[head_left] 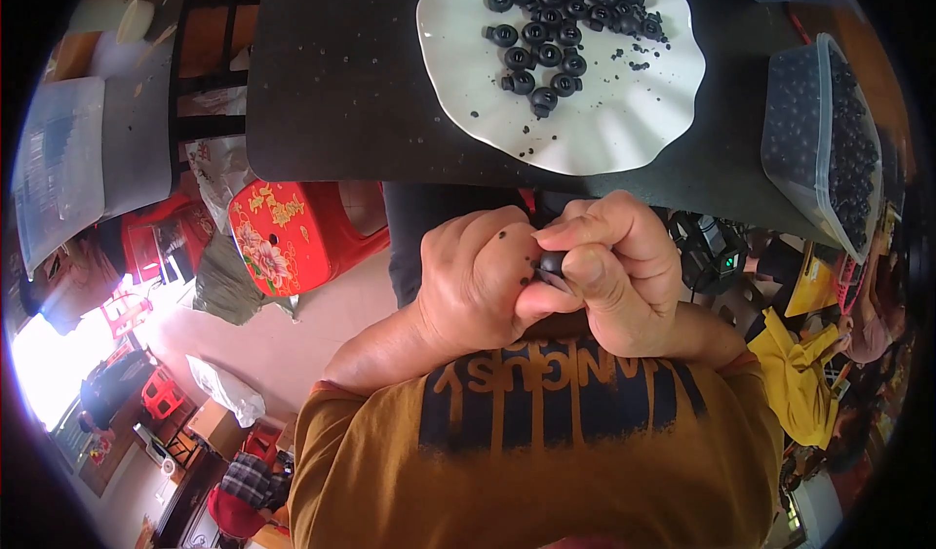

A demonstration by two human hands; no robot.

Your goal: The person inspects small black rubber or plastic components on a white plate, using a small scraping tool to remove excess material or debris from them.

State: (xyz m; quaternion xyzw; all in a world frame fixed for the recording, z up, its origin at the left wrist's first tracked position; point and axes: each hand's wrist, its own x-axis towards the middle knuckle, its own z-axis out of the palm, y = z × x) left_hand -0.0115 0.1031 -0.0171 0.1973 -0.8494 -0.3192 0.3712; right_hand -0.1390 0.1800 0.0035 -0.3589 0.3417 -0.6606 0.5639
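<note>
My two hands meet in front of my chest, just below the table edge. Between the fingertips of my right hand (629, 276) is a small, shiny black round part (553, 261), pinched by thumb and forefinger. My left hand (478, 271) is closed against it, its thumb beside a thin greyish sliver (556, 280) that may be a blade; most of it is hidden. Black crumbs stick to the back of my left hand. Beyond them, a white scalloped plate (585, 144) bears many similar black parts (549, 56) with round openings, plus loose black crumbs.
The plate stands on a dark table (341, 91). At the right, a clear plastic tub (795, 110) holds many black pieces. A red flowered stool (278, 237) is at the left, near another table with a clear bin (58, 159). Yellow cloth (795, 378) hangs at right.
</note>
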